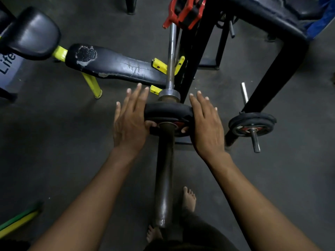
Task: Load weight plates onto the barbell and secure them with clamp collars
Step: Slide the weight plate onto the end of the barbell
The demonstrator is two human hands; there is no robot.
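A dark barbell sleeve points toward me, and its chrome shaft runs away above it. A small black weight plate with a red centre label sits on the sleeve, just short of the steel shoulder collar. My left hand presses its left edge, thumb on the plate's face, fingers stretched out. My right hand holds the right edge the same way. Red clamp collars hang at the top, near the black rack.
A worn black bench with yellow legs lies to the left. A black rack frame stands on the right, with small plates on a peg. My bare feet are beside the sleeve on the dark floor.
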